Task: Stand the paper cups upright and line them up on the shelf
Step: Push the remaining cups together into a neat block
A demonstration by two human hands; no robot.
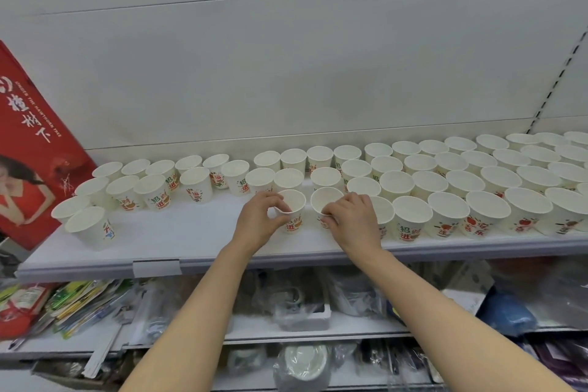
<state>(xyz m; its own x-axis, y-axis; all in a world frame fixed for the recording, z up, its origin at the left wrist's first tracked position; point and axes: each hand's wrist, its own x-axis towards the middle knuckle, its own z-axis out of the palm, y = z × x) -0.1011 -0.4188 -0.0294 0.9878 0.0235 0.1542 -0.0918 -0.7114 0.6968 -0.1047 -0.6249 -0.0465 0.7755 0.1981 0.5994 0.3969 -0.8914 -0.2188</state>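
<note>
While both hands work the front row, two cups sit upright at shelf centre.
Left hand (pixel 259 216) pinches the rim of one cup (pixel 291 212), thumb inside; right hand (pixel 350 219), at its 3 o'clock, curls fingers round another cup (pixel 326 205). Shelf (pixel 191 232) carries packed rows toward 3 o'clock, looser ones toward 9. Cups look light, thin-walled, easily crushed; hold gently near the stiffer rim.

Both bare forearms reach forward, converging. Left hand (pixel 257 219) curled, thumb and fingers pinching cup rim (pixel 291 200). Right hand (pixel 351 221) palm down, fingers bent, gripping neighbouring cup (pixel 324 200).
</note>
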